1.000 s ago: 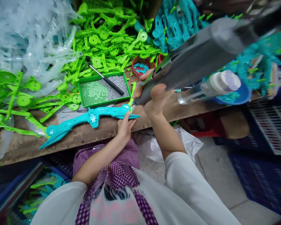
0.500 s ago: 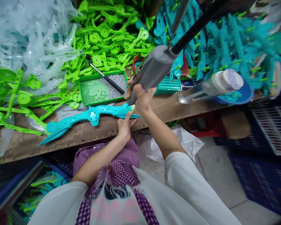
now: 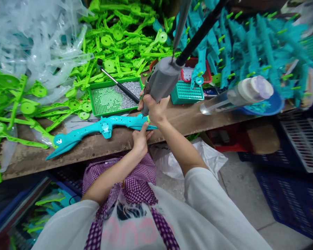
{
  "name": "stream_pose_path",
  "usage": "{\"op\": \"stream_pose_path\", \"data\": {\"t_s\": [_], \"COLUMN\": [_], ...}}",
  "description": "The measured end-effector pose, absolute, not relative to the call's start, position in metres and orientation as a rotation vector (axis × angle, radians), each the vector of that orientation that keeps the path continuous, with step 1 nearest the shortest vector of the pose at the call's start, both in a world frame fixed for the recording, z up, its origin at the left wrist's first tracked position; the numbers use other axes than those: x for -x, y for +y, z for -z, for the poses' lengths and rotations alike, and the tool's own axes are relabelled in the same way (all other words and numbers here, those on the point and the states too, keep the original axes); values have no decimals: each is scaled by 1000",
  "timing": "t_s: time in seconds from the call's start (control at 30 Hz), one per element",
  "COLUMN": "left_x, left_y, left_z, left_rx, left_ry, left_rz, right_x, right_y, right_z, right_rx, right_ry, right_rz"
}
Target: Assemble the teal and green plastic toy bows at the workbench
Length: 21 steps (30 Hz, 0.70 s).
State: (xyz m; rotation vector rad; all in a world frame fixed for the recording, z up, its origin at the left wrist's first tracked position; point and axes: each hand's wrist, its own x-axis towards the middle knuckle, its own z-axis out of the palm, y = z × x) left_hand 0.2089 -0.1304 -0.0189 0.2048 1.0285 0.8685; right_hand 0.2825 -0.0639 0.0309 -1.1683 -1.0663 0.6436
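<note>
A turquoise plastic toy bow [image 3: 105, 126] lies across the front of the bench. My left hand [image 3: 141, 139] grips its right end between thumb and fingers. My right hand [image 3: 156, 109] is wrapped round a grey electric screwdriver [image 3: 163, 78], which hangs from above with a black cable. The screwdriver slants down, its tip over the right end of the bow; the bit and any screw under it are hidden. Just behind the bow stands a green tray [image 3: 106, 100] of small silvery screws, with a black-handled, long-shafted tool [image 3: 120, 85] lying across it.
Lime-green plastic parts [image 3: 117, 41] are heaped behind the tray, clear plastic pieces [image 3: 36, 45] at the back left, turquoise parts [image 3: 250, 48] at the back right. A transparent bottle [image 3: 232, 95], a turquoise basket [image 3: 186, 93] and a blue bowl [image 3: 276, 106] stand to the right.
The screwdriver has tipped more upright, its top shifting left and slightly down, with my right hand still round it. My left hand keeps its grip on the bow.
</note>
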Motion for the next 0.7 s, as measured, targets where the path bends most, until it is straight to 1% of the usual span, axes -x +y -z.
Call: {"op": "stream_pose_path", "data": {"t_s": [0.43,0.57,0.63,0.7], "left_x": [-206,-199,-193,-184], "left_y": [-125,-121,-113,-105], "left_z": [9,11,14,15], "left_rx": [-182,-180,-204,-243], "left_ry": [1128,1099,1067,1023], "left_rz": [-786,-716,-619,-486], "right_x": [-283,-281,-280,-278], "right_y": [-57,-61,-62,-60], "right_z": [-18,-35,-47,-56], "right_rx": [1143,1140,1117,1134], "right_ry": [-1065,-1062,-1028,-1042], "right_rz": [-630,-595,-555,-584]}}
